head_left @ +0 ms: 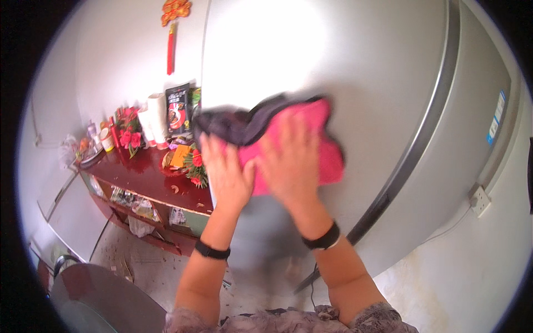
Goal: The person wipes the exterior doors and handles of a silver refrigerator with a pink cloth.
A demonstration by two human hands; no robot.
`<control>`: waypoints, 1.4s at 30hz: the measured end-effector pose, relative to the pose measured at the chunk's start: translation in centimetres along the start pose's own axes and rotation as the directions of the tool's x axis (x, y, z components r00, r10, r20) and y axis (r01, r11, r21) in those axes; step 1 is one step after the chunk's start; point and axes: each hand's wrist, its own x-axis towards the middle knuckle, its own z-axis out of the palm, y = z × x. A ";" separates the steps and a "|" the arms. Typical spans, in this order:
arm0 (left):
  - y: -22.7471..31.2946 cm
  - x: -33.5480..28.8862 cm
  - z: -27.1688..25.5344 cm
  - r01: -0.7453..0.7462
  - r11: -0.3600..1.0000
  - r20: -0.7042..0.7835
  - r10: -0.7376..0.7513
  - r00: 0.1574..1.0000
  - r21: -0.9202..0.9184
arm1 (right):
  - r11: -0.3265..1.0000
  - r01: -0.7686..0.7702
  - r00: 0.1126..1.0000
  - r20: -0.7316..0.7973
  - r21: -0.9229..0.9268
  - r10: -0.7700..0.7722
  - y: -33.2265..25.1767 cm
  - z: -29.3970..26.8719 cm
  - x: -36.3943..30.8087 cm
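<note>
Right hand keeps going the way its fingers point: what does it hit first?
The right hand lies flat on the pink and dark cloth, fingers pointing up the silver fridge door. Going on, it would cross only more cloth, then bare door; nothing else appears in line.

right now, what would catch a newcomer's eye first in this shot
The bright pink cloth in the middle, pressed flat against the big silver fridge door by both the left hand and the right hand. Then, to the left, the dark red cabinet crowded with red flowers and packets, with a red hanging ornament on the white wall above it.
</note>
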 end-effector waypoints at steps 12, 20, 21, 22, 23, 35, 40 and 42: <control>1.8 -15.6 -1.4 -0.047 0.994 0.437 0.086 0.896 -0.100 | 0.980 -0.192 0.908 0.389 0.057 0.156 -3.9 -1.0 -19.4; 9.2 -2.5 1.4 -0.164 0.976 0.202 0.190 0.961 -0.141 | 0.954 -0.295 0.955 -0.032 -0.059 0.294 5.3 -3.7 -8.4; 10.2 -1.3 1.4 -0.157 0.977 0.191 0.184 0.964 -0.147 | 0.958 -0.284 0.957 -0.074 -0.030 0.281 6.3 -4.3 -7.7; 10.7 -0.8 1.6 -0.164 0.975 0.158 0.188 0.969 -0.152 | 0.961 -0.276 0.957 -0.100 -0.028 0.272 6.7 -4.2 -7.4; 10.9 -1.4 1.9 -0.157 0.974 0.183 0.186 0.965 -0.163 | 0.963 -0.268 0.957 -0.125 -0.027 0.263 6.7 -4.1 -7.6; 9.0 -22.0 1.6 -0.445 0.870 0.601 0.476 0.642 -0.213 | 0.824 -0.566 0.737 0.460 0.019 0.495 -3.5 -2.7 -34.0; 7.3 -24.0 1.5 -0.415 0.858 0.625 0.507 0.594 -0.302 | 0.815 -0.579 0.680 0.572 0.034 0.459 -3.8 -3.6 -33.6; 8.2 -20.4 1.5 -0.392 0.868 0.645 0.490 0.586 -0.304 | 0.858 -0.514 0.756 0.470 -0.004 0.456 -1.9 -3.8 -30.2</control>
